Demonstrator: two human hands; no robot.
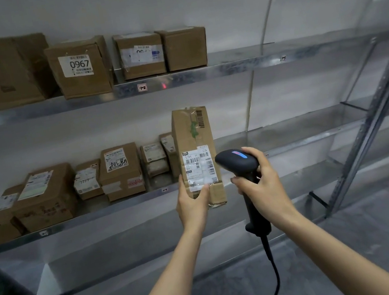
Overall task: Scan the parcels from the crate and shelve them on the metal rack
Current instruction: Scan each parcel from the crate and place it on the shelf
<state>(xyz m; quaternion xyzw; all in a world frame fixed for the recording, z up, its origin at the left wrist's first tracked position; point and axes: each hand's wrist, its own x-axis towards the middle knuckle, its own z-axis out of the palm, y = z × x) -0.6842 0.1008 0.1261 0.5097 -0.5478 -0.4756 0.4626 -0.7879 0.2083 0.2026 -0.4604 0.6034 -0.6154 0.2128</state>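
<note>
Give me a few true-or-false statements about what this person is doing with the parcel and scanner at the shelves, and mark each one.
1. The left hand holds a tall cardboard parcel upright by its lower end. True.
2. The right hand is empty. False: it grips a black corded scanner, its head next to the parcel's white label.
3. The held parcel already sits on the rack. False: it is held in the air in front of the lower shelf.
4. A box on the upper shelf carries a label reading 0967. True.
5. Both shelves are packed full. False: their right-hand parts are bare.
</note>
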